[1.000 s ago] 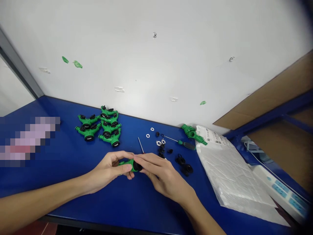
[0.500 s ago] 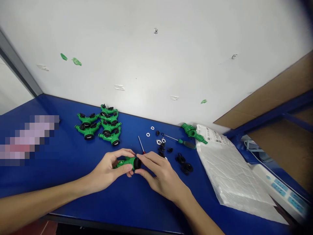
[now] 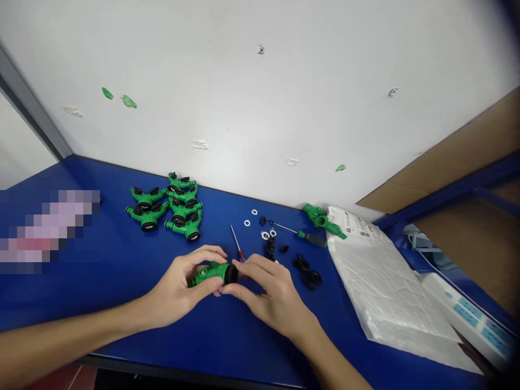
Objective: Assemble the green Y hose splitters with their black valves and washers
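Two hands clamped on green plastic hose splitter [image 3: 209, 274], held between them over blue workbench [image 3: 101, 325]: left hand [image 3: 174, 292] around body, right hand [image 3: 276, 295] on black end cap [image 3: 231, 274]. Green splitters [image 3: 162, 208] piled behind; white washers [image 3: 247, 222], black fittings [image 3: 311, 280] near right hand.

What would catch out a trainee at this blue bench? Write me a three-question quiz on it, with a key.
1. What does the left hand grip? A: a white plastic bag. B: a green plastic hose connector. C: a power strip.
2. True or false: the right hand holds a green-handled screwdriver.
3. Fill in the blank: the end of the connector nearest the right hand is ____ in colour.

Key: 1. B; 2. False; 3. black.
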Motion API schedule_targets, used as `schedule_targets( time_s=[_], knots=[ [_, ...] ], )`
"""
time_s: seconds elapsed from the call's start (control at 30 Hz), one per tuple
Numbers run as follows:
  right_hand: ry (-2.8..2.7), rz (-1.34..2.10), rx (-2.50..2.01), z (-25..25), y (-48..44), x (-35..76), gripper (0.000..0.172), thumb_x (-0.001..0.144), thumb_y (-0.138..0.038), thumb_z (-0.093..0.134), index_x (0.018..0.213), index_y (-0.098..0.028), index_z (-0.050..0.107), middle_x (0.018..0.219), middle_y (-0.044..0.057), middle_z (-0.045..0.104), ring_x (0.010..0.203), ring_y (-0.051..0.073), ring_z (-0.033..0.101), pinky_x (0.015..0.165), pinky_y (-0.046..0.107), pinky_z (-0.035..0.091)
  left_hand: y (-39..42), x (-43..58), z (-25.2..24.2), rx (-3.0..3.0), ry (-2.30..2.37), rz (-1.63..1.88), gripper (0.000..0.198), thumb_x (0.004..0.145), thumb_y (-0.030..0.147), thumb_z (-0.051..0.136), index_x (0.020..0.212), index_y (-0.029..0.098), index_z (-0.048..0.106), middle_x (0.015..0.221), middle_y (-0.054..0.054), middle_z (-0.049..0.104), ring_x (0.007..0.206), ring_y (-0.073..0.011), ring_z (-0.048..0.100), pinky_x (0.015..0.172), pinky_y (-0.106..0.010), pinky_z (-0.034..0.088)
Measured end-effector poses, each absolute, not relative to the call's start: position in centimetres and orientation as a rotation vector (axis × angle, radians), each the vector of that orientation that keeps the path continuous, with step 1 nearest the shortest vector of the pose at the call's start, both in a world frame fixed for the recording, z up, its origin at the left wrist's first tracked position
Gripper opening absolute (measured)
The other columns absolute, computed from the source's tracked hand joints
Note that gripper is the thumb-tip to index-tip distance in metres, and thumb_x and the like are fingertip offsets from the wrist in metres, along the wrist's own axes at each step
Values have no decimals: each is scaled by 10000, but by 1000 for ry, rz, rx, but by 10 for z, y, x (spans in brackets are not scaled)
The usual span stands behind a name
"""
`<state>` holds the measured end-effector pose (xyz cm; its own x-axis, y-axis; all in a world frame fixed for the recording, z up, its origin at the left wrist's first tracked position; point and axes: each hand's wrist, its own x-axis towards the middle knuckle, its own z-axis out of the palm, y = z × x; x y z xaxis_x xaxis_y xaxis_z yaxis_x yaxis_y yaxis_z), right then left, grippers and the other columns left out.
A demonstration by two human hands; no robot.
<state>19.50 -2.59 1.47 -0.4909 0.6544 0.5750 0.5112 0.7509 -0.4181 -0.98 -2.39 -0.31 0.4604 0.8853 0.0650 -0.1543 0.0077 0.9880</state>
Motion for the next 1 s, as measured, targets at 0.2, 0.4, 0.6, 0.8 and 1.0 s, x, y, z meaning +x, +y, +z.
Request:
schedule_targets(
  time_s=[0.2,0.4,0.6,0.8,1.0],
  knots=[
    [-2169,422,-1112,16,-28,191,488,980,-515,406,903,-125,689,662,48,609,539,131,536,523,266,455,-27,-9,0,1306,743,926,214,861,295,656,1033,168,653,1232,-89,493,705,-105,624,714,-303,572],
    [-2088,731,-959,25,-27,195,392,898,-371,637,1253,-216,578,1151,110,595,738,127,620,685,280,561,-23,-8,-1,1262,767,957,243,848,304,674,1054,177,654,1248,-82,513,693,-107,640,715,-315,582],
    [-2029,634,-1118,22,-25,191,231,947,-319,544,857,-155,680,704,30,614,541,109,548,505,235,486,-25,-8,-1,1268,770,953,248,833,312,685,1028,161,654,1248,-98,513,700,-123,646,718,-336,592],
    [-2037,656,-1108,23,-27,189,262,914,-385,592,871,-153,706,702,30,625,531,107,547,511,235,490,-23,-8,0,1302,798,973,255,833,329,681,1025,162,661,1237,-102,527,673,-111,635,693,-311,584],
    [-2097,702,-1023,18,-28,191,384,889,-367,636,1215,-168,606,1053,108,655,655,116,612,536,224,508,-22,-9,-4,1313,795,974,251,853,311,665,1060,170,659,1264,-108,495,734,-128,643,714,-309,578]
  ],
)
